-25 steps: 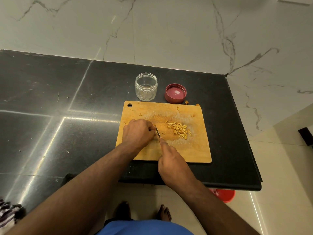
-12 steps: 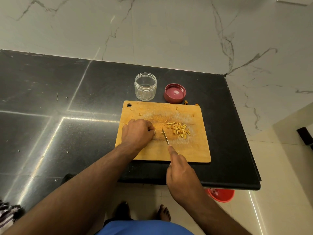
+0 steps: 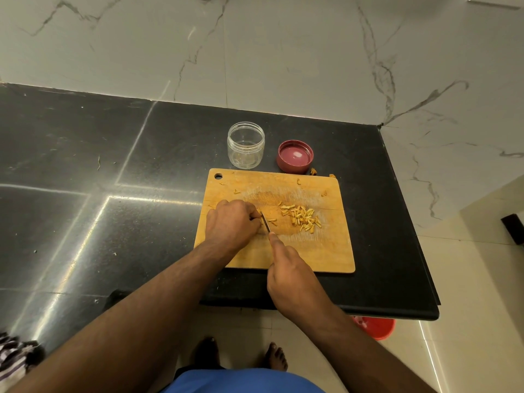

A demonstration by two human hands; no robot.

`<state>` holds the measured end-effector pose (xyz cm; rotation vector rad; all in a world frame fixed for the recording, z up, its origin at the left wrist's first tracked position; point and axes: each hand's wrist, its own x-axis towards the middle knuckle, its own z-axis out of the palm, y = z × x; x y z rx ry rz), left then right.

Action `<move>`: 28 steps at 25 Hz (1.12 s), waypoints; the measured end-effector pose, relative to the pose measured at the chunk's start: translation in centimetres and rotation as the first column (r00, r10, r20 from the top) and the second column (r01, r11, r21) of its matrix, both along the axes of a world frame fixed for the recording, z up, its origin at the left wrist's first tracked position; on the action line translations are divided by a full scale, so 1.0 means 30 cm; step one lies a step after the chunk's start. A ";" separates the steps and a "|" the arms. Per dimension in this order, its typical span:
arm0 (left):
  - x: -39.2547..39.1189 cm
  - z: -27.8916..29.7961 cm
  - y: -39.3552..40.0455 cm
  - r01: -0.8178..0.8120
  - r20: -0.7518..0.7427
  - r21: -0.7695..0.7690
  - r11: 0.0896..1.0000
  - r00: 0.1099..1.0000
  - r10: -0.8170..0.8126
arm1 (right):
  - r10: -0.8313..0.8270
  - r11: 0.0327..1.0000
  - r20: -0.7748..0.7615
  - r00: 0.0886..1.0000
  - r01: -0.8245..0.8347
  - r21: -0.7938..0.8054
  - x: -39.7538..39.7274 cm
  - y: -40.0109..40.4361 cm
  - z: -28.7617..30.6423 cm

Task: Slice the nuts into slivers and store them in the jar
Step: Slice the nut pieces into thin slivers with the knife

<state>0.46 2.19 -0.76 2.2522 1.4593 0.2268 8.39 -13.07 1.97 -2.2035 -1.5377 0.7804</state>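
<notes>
**Pale nut slivers on a wooden board, knife at work**

Pale yellow nut slivers (image 3: pixel 302 219) lie in a loose pile on the wooden cutting board (image 3: pixel 317 251), right of its middle, with a few stray bits nearer the knife blade (image 3: pixel 265 221). The left hand (image 3: pixel 231 222) rests knuckles-up on the board, fingers curled down beside the blade — whatever they pin is hidden. The right hand (image 3: pixel 292 279) grips the knife, its handle buried in the fist, forefinger stretched along the blade's back. Behind the board, on the black stone counter (image 3: pixel 113 222), stands a clear jar (image 3: pixel 245 145) with its mouth uncovered; just right of it lies the maroon lid (image 3: pixel 295 156), inside facing up. Below the counter's edge — a red bucket (image 3: pixel 375 327) on the floor.
</notes>
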 end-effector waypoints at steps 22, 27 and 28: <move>-0.007 0.005 -0.010 -0.005 0.021 0.020 1.000 1.000 0.005 | -0.003 0.998 -0.019 1.000 0.004 0.062 0.005 -0.023 0.010; -0.007 0.001 -0.012 -0.026 0.039 -0.005 1.000 0.999 0.026 | 0.008 1.000 -0.011 1.000 -0.008 0.017 0.003 0.015 -0.003; -0.007 0.000 -0.012 -0.032 0.042 -0.007 0.999 0.999 0.032 | 0.012 1.000 -0.011 1.000 -0.012 0.012 0.002 0.016 -0.005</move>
